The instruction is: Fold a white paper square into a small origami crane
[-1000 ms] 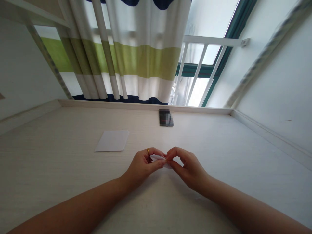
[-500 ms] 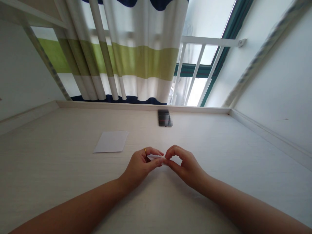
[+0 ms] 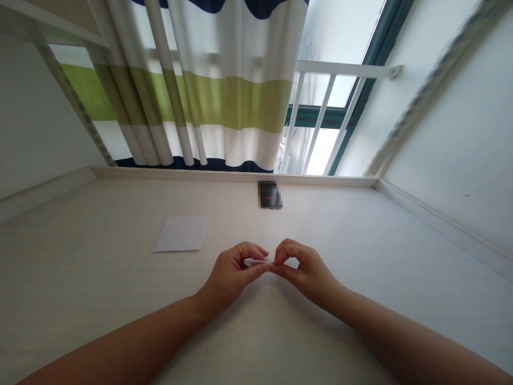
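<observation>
A small folded piece of white paper [image 3: 255,262] is held between my two hands above the pale floor. My left hand [image 3: 236,266], with a gold ring on one finger, pinches it between thumb and fingers. At the paper's right end, the thumb and fingertips of my right hand [image 3: 298,263] press together on it. Most of the paper is hidden by my fingers, so its exact folded shape cannot be made out. Farther off to the left, a flat sheet of white paper [image 3: 181,233] lies on the floor, apart from both hands.
A small dark object [image 3: 269,194], blurred out by pixels, lies near the far edge. Beyond it hang a striped curtain [image 3: 236,101] and a white railing [image 3: 340,68] before a window. White walls [image 3: 452,139] rise on both sides of the pale wood-grained surface [image 3: 100,283].
The folded paper has tilted and now shows more edge-on, thinner than before. My fingers have shifted slightly around it. The sheet on the floor stays in place.
</observation>
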A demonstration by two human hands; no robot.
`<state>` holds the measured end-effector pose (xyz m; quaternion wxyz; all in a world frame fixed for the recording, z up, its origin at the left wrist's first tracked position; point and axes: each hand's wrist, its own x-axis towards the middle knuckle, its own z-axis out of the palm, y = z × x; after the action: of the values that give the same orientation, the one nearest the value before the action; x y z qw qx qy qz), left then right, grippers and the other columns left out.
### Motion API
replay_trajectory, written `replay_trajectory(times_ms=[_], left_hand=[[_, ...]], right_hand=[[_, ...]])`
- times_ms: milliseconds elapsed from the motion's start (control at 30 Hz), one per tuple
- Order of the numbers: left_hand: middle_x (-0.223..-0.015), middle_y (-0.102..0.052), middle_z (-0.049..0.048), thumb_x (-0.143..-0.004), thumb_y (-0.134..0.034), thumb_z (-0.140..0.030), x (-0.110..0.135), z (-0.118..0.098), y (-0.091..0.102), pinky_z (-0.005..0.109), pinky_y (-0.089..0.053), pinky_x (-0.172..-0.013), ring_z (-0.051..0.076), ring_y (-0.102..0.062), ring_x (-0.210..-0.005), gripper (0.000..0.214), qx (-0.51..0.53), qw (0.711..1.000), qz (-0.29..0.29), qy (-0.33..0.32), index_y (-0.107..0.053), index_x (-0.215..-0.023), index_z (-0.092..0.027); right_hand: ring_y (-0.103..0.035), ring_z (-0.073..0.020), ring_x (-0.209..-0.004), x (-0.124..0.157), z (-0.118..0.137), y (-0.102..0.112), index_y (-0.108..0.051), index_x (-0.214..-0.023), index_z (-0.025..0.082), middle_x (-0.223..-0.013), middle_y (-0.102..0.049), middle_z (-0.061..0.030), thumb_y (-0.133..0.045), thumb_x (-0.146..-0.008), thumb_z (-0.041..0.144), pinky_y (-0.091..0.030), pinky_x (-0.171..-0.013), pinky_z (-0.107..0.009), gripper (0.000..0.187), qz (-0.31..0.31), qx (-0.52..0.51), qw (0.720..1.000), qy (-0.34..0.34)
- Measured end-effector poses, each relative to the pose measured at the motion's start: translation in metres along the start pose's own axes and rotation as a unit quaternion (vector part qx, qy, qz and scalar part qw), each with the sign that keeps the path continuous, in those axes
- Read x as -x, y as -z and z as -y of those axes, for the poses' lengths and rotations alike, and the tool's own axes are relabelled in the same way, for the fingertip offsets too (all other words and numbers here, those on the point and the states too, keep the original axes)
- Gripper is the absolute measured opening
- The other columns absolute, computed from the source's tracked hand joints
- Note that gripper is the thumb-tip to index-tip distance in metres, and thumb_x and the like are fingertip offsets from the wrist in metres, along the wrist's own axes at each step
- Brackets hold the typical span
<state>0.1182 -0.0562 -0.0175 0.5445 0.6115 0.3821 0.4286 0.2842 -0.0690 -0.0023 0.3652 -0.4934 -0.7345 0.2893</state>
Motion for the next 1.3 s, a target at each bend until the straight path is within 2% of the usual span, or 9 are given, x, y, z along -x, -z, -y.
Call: replay_trajectory(times_ms=[167,367,700,933,1067,1133,1200,1300], left_hand=[[-0.083,-0.058,0.0040,-0.065,-0.063,-0.021,0.000,0.000,0.000,0.025,-0.044,-0.066,0.016,-0.054,-0.082,0.007,-0.014,1.000,0.011,-0.021,-0.058,-0.065,-0.016],[-0.082,-0.057,0.0038,-0.063,-0.063,-0.019,0.001,-0.001,0.000,0.022,-0.042,-0.059,0.015,-0.054,-0.075,0.007,-0.060,0.997,0.025,-0.033,-0.057,-0.061,-0.015],[-0.077,-0.061,0.0033,-0.065,-0.063,-0.028,0.001,-0.001,0.000,0.026,-0.042,-0.066,0.015,-0.055,-0.073,0.017,-0.001,0.998,0.049,0.025,-0.052,-0.059,-0.016],[-0.071,-0.058,0.0005,-0.066,-0.061,-0.030,0.000,-0.003,0.000,0.024,-0.040,-0.065,0.012,-0.052,-0.068,0.024,0.024,0.998,0.045,0.030,-0.048,-0.053,-0.016],[-0.069,-0.057,-0.0003,-0.065,-0.063,-0.030,-0.001,-0.002,0.000,0.025,-0.041,-0.063,0.012,-0.053,-0.065,0.018,0.055,0.994,0.080,0.050,-0.052,-0.067,-0.016],[-0.073,-0.057,-0.0007,-0.061,-0.068,-0.026,-0.002,-0.001,-0.001,0.026,-0.042,-0.065,0.012,-0.055,-0.067,0.026,0.084,0.991,0.090,0.051,-0.050,-0.078,-0.017],[-0.078,-0.057,-0.0010,-0.059,-0.070,-0.022,-0.002,0.001,-0.001,0.027,-0.044,-0.068,0.012,-0.056,-0.070,0.033,0.108,0.991,0.071,0.035,-0.045,-0.081,-0.018],[-0.076,-0.056,-0.0015,-0.060,-0.069,-0.025,-0.002,0.001,-0.001,0.027,-0.044,-0.069,0.011,-0.056,-0.070,0.029,0.103,0.994,0.037,0.020,-0.045,-0.076,-0.018]], right_hand=[[-0.053,-0.0129,-0.066,0.000,0.001,0.000,-0.056,-0.065,0.017,-0.067,-0.057,-0.0002,-0.062,-0.067,0.021,-0.043,-0.061,-0.026,0.008,0.023,-0.009,0.999,-0.025],[-0.053,-0.0128,-0.064,-0.001,0.003,0.000,-0.058,-0.065,0.016,-0.066,-0.059,-0.0003,-0.063,-0.066,0.021,-0.043,-0.062,-0.026,0.007,0.073,-0.046,0.995,-0.054],[-0.048,-0.0106,-0.059,-0.001,0.008,0.000,-0.055,-0.059,0.016,-0.059,-0.055,0.0027,-0.061,-0.063,0.014,-0.038,-0.058,-0.024,0.007,0.090,-0.070,0.987,-0.112],[-0.043,-0.0090,-0.055,-0.001,0.009,-0.001,-0.053,-0.057,0.015,-0.056,-0.049,0.0038,-0.060,-0.062,0.014,-0.034,-0.054,-0.023,0.009,0.101,-0.096,0.979,-0.147],[-0.039,-0.0079,-0.052,-0.002,0.003,-0.002,-0.051,-0.058,0.015,-0.054,-0.046,0.0043,-0.060,-0.062,0.016,-0.030,-0.051,-0.022,0.010,0.089,-0.153,0.971,-0.162],[-0.038,-0.0077,-0.052,-0.003,-0.001,-0.003,-0.051,-0.060,0.014,-0.055,-0.046,0.0039,-0.061,-0.062,0.019,-0.028,-0.050,-0.022,0.011,0.072,-0.204,0.962,-0.169],[-0.039,-0.0078,-0.053,-0.003,-0.004,-0.003,-0.050,-0.061,0.014,-0.058,-0.048,0.0032,-0.062,-0.062,0.022,-0.029,-0.052,-0.022,0.014,0.063,-0.258,0.949,-0.171],[-0.042,-0.0083,-0.057,-0.003,-0.006,-0.006,-0.050,-0.063,0.014,-0.062,-0.049,0.0026,-0.065,-0.061,0.024,-0.031,-0.056,-0.022,0.018,0.068,-0.323,0.928,-0.172]])
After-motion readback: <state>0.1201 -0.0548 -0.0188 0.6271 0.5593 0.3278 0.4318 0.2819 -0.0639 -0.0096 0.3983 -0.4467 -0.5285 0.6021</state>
